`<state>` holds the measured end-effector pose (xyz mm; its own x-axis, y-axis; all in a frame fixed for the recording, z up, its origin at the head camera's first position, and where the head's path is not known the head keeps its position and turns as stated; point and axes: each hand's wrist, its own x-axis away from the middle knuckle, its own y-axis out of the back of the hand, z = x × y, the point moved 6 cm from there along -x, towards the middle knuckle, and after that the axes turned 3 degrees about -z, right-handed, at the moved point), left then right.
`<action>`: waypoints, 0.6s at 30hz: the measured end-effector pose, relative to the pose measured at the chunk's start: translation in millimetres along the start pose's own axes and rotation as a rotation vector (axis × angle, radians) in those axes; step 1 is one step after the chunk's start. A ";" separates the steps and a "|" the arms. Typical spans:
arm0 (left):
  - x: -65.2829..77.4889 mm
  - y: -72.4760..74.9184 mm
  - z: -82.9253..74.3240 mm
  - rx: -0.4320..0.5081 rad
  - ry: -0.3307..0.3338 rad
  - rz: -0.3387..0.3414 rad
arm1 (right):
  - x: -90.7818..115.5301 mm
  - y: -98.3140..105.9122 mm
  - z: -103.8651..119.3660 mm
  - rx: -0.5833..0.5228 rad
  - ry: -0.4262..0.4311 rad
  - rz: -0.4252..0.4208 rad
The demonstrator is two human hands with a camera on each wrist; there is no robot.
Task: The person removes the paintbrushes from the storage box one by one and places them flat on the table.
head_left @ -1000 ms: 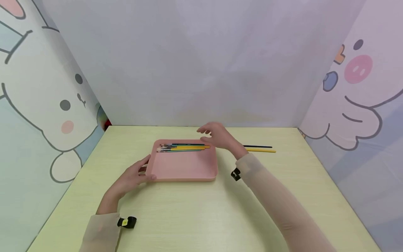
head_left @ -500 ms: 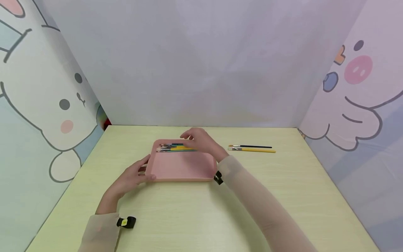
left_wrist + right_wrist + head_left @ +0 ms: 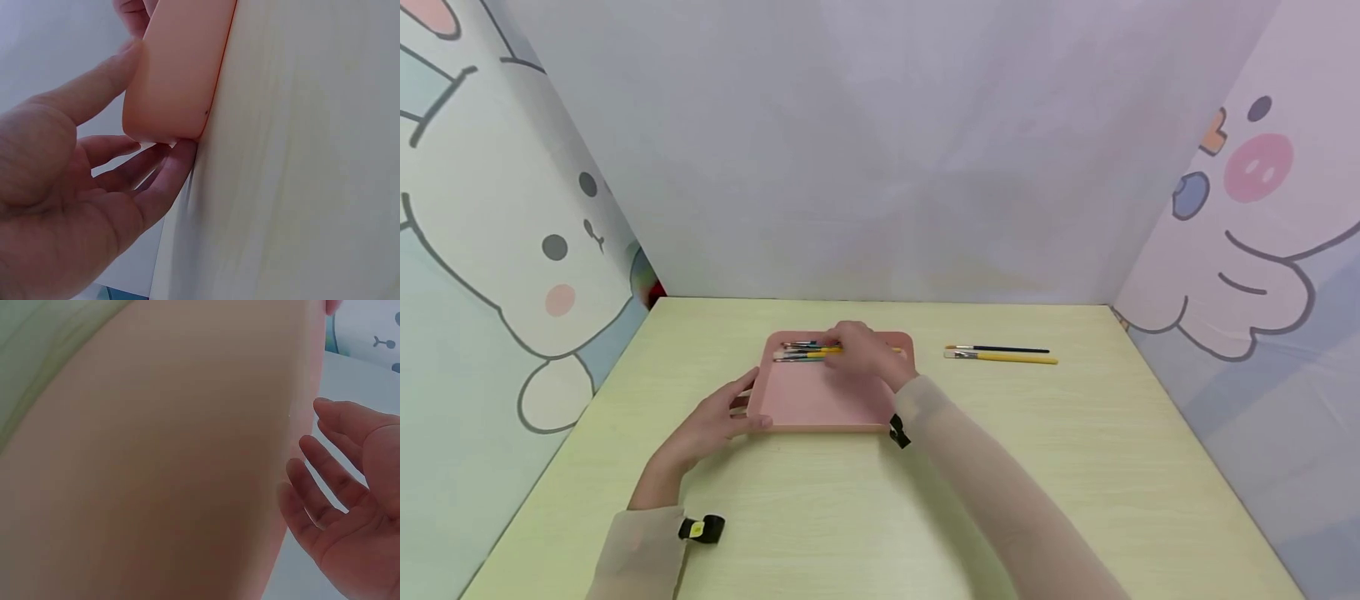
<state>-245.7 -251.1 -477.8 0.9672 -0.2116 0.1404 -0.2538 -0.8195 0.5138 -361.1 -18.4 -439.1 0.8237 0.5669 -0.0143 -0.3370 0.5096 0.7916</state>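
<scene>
Right of the tray (image 3: pixel 808 400) holding brushes (image 3: pixel 808 356), two loose brushes (image 3: pixel 1018 359) lie on the table (image 3: pixel 820 517).

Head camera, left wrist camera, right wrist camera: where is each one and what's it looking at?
Head: worn on the head, facing forward and down at the pale yellow wood-grained table, smooth pink rectangular tray and thin coloured paintbrushes. Left hand, right hand and beige sleeves show.
Left wrist: on the left wrist, facing the tray's outer side; left thumb and fingers show.
Right wrist: on the right wrist, facing a close, blurry surface, probably the tray; right fingers and palm show.
Shared: head and left wrist both show the left hand touching the tray.
</scene>
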 end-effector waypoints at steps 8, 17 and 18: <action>0.0 0.2 0.1 0.002 0.000 0.001 | -8.2 -16.0 2.0 0.113 0.035 0.024; -0.3 0.5 1.2 0.000 -0.002 0.006 | -10.4 -24.3 5.5 0.213 0.040 0.023; -0.4 0.4 1.3 0.000 -0.002 0.006 | -10.7 -25.6 5.0 0.223 0.042 0.022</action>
<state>-246.2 -252.0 -478.7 0.9657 -0.2175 0.1417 -0.2595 -0.8181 0.5132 -359.0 -40.8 -456.1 0.7963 0.6047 -0.0173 -0.2415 0.3440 0.9074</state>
